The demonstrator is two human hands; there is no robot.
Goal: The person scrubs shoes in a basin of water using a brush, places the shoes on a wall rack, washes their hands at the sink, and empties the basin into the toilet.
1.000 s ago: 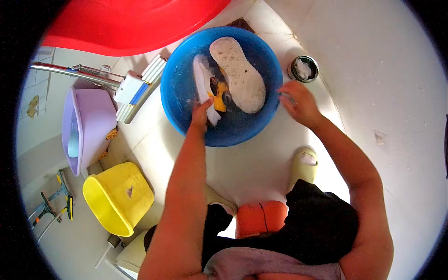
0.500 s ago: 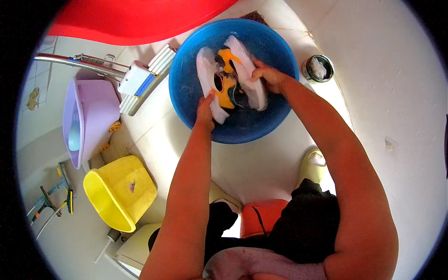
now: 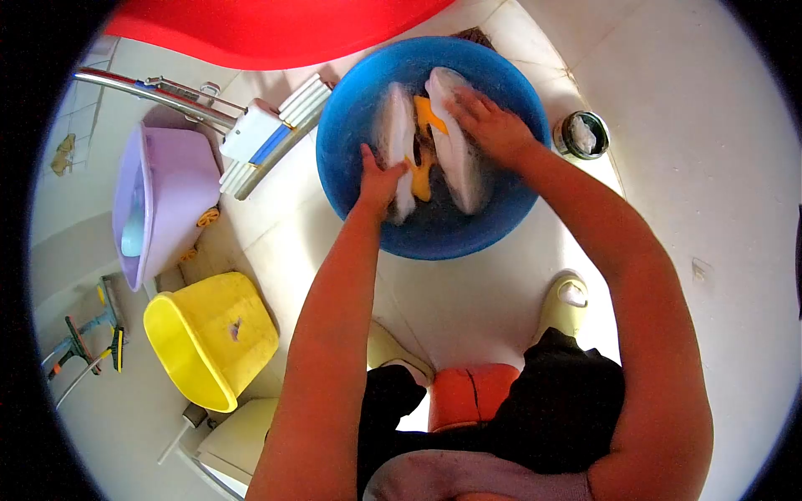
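Note:
Two white and yellow shoes lie side by side, wet, in a blue basin (image 3: 337, 179) of water. My left hand (image 3: 383, 184) is at the near end of the left shoe (image 3: 401, 125). Its thumb rests on this shoe while the index finger points away, apart from the thumb; the other fingers are hidden. My right hand (image 3: 493, 129) lies with outstretched fingers on the upper part of the right shoe (image 3: 455, 163). Yellow uppers show between the pale outer sides of the shoes. The left shoe is blurred, and their undersides are hidden.
A dark open jar (image 3: 582, 135) with something white inside stands right of the basin. To the left are a mop (image 3: 251, 134), a purple bucket (image 3: 180, 188) and a yellow bin (image 3: 238, 326). A red tub (image 3: 276, 33) overhangs the top.
Both shoes have turned more upright and shifted, showing less yellow. My right hand has slid up the right shoe and its fingers have spread. My left thumb and index finger have parted.

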